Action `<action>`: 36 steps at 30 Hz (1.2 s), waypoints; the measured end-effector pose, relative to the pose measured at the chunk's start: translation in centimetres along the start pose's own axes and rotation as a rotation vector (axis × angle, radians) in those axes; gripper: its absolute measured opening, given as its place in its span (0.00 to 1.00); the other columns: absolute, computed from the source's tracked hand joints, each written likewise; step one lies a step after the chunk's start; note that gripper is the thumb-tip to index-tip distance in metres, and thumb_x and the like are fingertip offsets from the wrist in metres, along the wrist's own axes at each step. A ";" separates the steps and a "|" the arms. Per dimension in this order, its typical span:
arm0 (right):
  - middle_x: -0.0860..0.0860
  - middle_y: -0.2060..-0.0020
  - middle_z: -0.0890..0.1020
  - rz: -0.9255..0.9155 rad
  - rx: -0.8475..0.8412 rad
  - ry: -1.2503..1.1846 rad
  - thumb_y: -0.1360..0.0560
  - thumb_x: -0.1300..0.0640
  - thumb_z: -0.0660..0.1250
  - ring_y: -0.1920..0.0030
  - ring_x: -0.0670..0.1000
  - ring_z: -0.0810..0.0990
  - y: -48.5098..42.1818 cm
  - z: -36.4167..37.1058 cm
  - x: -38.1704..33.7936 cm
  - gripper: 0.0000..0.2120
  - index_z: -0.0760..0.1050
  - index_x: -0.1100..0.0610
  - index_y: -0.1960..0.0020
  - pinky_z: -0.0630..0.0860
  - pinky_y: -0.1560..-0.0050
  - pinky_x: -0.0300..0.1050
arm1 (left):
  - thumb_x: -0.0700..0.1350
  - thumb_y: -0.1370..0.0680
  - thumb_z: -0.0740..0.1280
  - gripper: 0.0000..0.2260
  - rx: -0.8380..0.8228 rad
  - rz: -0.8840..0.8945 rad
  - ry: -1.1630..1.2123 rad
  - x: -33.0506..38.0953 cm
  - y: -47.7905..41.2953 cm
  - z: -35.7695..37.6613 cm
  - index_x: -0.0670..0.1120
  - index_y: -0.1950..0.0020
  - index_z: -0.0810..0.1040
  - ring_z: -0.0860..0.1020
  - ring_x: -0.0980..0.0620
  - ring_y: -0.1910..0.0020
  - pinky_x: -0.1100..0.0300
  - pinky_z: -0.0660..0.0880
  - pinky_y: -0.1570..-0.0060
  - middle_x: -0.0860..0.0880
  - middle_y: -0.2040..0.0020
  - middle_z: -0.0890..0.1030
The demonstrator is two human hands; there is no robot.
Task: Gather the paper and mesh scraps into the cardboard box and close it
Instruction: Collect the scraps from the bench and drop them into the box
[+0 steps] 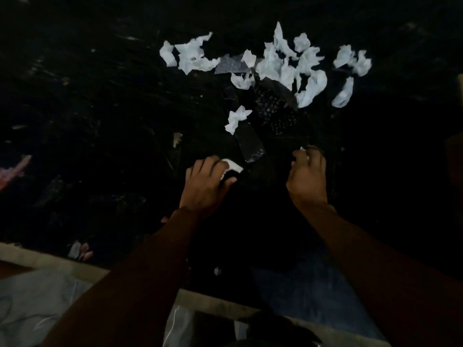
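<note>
Both forearms outstretched, left hand [206,182] fingers clamped on white scrap [234,167], right hand [307,176] fingers curled.

The left hand [205,186] rested low on the dark bench [87,96], its fingers curled over a white paper scrap [231,167]. The right hand [307,176] sat beside it, apart, pinching a small white bit at its fingertips [304,151]. Beyond both hands lay crumpled white paper scraps [275,61] mixed with dark mesh pieces [268,103]; one mesh strip [250,145] lay just past the left hand.
</note>
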State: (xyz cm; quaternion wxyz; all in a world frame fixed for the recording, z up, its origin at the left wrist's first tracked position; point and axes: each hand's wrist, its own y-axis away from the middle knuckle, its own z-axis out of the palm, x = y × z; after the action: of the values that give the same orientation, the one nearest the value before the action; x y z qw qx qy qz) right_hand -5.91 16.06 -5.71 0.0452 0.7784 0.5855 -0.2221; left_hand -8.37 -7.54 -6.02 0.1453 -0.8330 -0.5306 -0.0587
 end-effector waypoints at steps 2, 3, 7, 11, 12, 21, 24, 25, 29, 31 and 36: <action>0.68 0.48 0.75 0.026 0.022 0.010 0.27 0.68 0.61 0.48 0.69 0.74 -0.3 0.4 -0.5 0.12 0.76 0.68 0.45 0.71 0.44 0.60 | 0.56 0.22 0.61 0.14 -0.002 0.036 0.003 -0.1 -1.2 -0.2 0.45 0.54 0.75 0.76 0.44 0.58 0.52 0.71 0.61 0.45 0.55 0.77; 0.68 0.50 0.75 0.033 0.025 0.028 0.28 0.67 0.60 0.50 0.69 0.75 -0.5 0.4 -0.9 0.12 0.76 0.67 0.47 0.72 0.46 0.60 | 0.55 0.22 0.60 0.15 -0.055 0.015 0.023 0.0 -2.0 -0.8 0.44 0.57 0.74 0.77 0.43 0.61 0.52 0.72 0.63 0.45 0.60 0.77; 0.66 0.48 0.75 0.091 -0.005 0.011 0.31 0.68 0.60 0.54 0.68 0.76 -3.0 -0.6 -3.5 0.15 0.77 0.64 0.45 0.73 0.51 0.58 | 0.49 0.22 0.63 0.09 -0.185 -0.146 0.154 -0.4 -5.6 -3.3 0.45 0.50 0.69 0.79 0.39 0.58 0.49 0.75 0.59 0.44 0.58 0.80; 0.63 0.44 0.70 0.057 0.094 -0.056 0.29 0.72 0.61 0.53 0.63 0.75 -7.1 -2.3 -6.9 0.22 0.74 0.60 0.37 0.77 0.49 0.55 | 0.41 0.25 0.66 0.16 -0.130 0.010 0.215 -2.1 -9.4 -4.5 0.47 0.39 0.69 0.77 0.40 0.51 0.46 0.76 0.53 0.44 0.45 0.73; 0.62 0.43 0.69 0.042 0.098 -0.055 0.28 0.70 0.61 0.51 0.61 0.74 -8.3 -2.5 -7.7 0.23 0.72 0.57 0.35 0.76 0.46 0.56 | 0.40 0.25 0.66 0.19 -0.157 0.063 0.205 -2.4 -10.4 -4.5 0.48 0.35 0.67 0.77 0.40 0.50 0.45 0.76 0.52 0.44 0.42 0.70; 0.58 0.37 0.63 0.280 -0.206 0.108 0.25 0.37 0.62 0.40 0.63 0.68 -10.2 1.3 -7.4 0.21 0.76 0.53 0.44 0.70 0.39 0.63 | 0.70 0.29 0.62 0.29 -0.468 0.018 0.090 -2.3 -12.4 -2.4 0.57 0.32 0.67 0.69 0.40 0.37 0.44 0.73 0.46 0.46 0.31 0.56; 0.58 0.41 0.69 0.230 -0.132 0.064 0.27 0.48 0.69 0.43 0.63 0.70 -8.8 1.9 -6.3 0.13 0.77 0.58 0.52 0.73 0.44 0.58 | 0.67 0.26 0.61 0.24 -0.404 -0.028 0.069 -1.5 -12.5 -1.5 0.55 0.36 0.69 0.66 0.42 0.35 0.44 0.74 0.48 0.46 0.28 0.56; 0.59 0.42 0.72 0.217 -0.127 0.049 0.29 0.52 0.71 0.44 0.63 0.71 -8.6 1.9 -6.2 0.11 0.77 0.60 0.54 0.73 0.46 0.56 | 0.63 0.24 0.61 0.20 -0.369 -0.037 0.074 -1.2 -12.7 -1.4 0.53 0.38 0.71 0.66 0.43 0.35 0.46 0.74 0.49 0.47 0.28 0.58; 0.60 0.53 0.77 0.165 -0.126 0.011 0.34 0.66 0.68 0.52 0.62 0.74 -8.0 1.5 -6.1 0.06 0.73 0.63 0.59 0.71 0.54 0.51 | 0.50 0.23 0.65 0.12 -0.230 0.044 0.078 -1.2 -12.9 -0.7 0.46 0.43 0.74 0.70 0.45 0.41 0.49 0.76 0.53 0.47 0.40 0.74; 0.57 0.58 0.76 0.191 -0.104 -0.038 0.32 0.69 0.64 0.57 0.59 0.74 -7.5 0.9 -5.9 0.09 0.69 0.60 0.56 0.71 0.58 0.50 | 0.46 0.25 0.67 0.12 -0.215 0.042 0.149 -1.6 -12.6 -0.6 0.47 0.43 0.71 0.72 0.45 0.44 0.49 0.76 0.51 0.46 0.45 0.77; 0.53 0.60 0.80 0.313 -0.144 -0.112 0.26 0.62 0.59 0.59 0.55 0.78 -7.1 -1.0 -5.7 0.07 0.72 0.52 0.54 0.75 0.56 0.48 | 0.37 0.25 0.63 0.13 -0.160 0.055 0.265 -1.5 -12.4 -2.1 0.48 0.42 0.75 0.78 0.44 0.53 0.51 0.76 0.53 0.44 0.49 0.77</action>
State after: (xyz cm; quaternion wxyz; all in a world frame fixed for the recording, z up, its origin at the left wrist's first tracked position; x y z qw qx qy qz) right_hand -13.44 13.51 -1.21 0.1673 0.8412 0.4681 -0.2127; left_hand -20.04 -4.61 -2.14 0.1487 -0.8412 -0.4772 -0.2064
